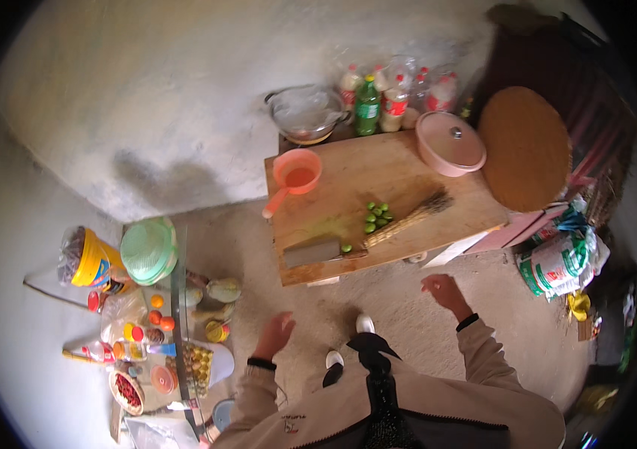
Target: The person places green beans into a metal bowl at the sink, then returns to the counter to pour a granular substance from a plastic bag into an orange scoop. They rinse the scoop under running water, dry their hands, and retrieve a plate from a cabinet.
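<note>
My left hand [276,335] hangs over the floor, near the shelf side, with nothing in it and its fingers slightly curled. To the right, my right hand [446,293] is off the near edge of a wooden board [346,174], also holding nothing. On the board lie a cleaver [313,253] with its handle pointing right, a small heap of round green fruits or vegetables [377,218], a single green one [346,248] by the handle, and a straw whisk broom [408,219]. An orange plastic dipper [298,171] stands at the board's left end.
A pink lidded pot [451,143], a metal pot [307,115] and several bottles [368,106] line the back. A round brown board [525,149] leans right, above filled sacks [557,269]. At left, a glass shelf [181,303] holds a green basket [149,251], jars and oranges.
</note>
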Motion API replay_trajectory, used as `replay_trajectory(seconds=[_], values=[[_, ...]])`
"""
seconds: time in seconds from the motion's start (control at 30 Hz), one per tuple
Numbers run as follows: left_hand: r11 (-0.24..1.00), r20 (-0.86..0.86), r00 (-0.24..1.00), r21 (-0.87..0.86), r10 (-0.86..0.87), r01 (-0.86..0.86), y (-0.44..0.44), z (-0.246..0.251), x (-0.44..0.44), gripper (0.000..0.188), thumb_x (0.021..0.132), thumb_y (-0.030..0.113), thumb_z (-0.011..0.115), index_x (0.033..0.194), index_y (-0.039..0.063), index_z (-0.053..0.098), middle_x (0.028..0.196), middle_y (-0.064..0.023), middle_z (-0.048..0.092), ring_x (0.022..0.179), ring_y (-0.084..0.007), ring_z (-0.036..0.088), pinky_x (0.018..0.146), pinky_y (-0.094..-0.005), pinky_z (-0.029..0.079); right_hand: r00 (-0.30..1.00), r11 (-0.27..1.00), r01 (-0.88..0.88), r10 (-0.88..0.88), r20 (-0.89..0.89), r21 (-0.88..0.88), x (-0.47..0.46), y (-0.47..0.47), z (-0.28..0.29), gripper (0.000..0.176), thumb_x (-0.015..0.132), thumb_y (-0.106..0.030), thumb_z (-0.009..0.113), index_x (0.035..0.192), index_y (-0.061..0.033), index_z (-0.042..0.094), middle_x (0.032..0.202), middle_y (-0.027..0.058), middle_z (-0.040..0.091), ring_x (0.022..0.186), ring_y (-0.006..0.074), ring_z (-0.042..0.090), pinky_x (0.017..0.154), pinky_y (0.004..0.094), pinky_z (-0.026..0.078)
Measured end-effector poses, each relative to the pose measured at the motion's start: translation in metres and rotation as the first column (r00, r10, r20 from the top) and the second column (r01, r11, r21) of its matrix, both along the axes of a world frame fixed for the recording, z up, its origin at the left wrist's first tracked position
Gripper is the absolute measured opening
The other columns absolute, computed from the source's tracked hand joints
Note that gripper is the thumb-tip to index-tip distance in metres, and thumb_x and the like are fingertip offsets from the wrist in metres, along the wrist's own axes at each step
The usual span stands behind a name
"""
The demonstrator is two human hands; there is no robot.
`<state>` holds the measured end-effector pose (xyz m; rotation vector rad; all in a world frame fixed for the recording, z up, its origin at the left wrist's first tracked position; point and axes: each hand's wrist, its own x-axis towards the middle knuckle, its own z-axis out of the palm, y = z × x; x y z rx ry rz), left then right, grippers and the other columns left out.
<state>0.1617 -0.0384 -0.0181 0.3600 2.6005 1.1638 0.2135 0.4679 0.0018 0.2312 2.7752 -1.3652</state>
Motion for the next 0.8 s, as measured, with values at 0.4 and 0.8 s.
replay_trajectory(seconds=[0.4, 0.8], values=[[0.957, 0.024, 0.959, -0.070, 0.284, -0.282, -0.025, 0.009, -0.145, 0.033, 0.092, 0.024, 0.064, 0.115, 0.000, 0.068, 0.101, -0.0219, 0.072, 0.093, -0.0350, 0.070, 0.081, -0.0407, 0.055, 0.968, 1.000, 0.030, -0.029, -0.248, -0.003, -0.320, 0.007, 0.013, 0.022, 0.090, -0.020, 0.070, 0.102, -0.0017, 0.072, 0.091, 0.0125, 0.074, 0.082, 0.0199, 0.071, 0.075, 0.0321, 0.056], [0.991, 0.063, 0.989, -0.017, 0.135, -0.134, -0.129, -0.057, -0.309, 0.028, 0.091, 0.021, 0.065, 0.112, 0.002, 0.070, 0.102, -0.0210, 0.072, 0.095, -0.0340, 0.071, 0.084, -0.0398, 0.055, 0.926, 0.958, 0.200, -0.116, -0.360, 0.205, -0.637, -0.122, 0.029, 0.027, 0.082, -0.026, 0.074, 0.102, -0.0074, 0.073, 0.093, 0.0109, 0.073, 0.084, 0.0259, 0.070, 0.073, 0.0365, 0.055]])
